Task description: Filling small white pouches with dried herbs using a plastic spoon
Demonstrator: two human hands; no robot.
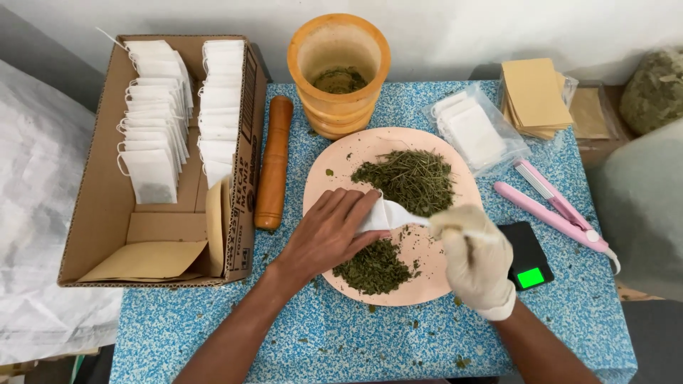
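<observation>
From my feed, the gloved right hand (pixel 475 257) is closed round a small white scoop (pixel 402 219) over the pink plate (pixel 324 178). My bare left hand (pixel 329 233) pinches a white filter bag (pixel 375 215) mid-plate: feather-light, floppy, probably tears easily, so hold its rim. Dried herbs (pixel 409 181) lie just behind.

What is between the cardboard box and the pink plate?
In the head view, a wooden pestle lies on the blue table between the cardboard box and the pink plate.

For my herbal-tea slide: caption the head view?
Bare left hand holds a white tea bag while gloved right hand fills it over a plate.
</observation>
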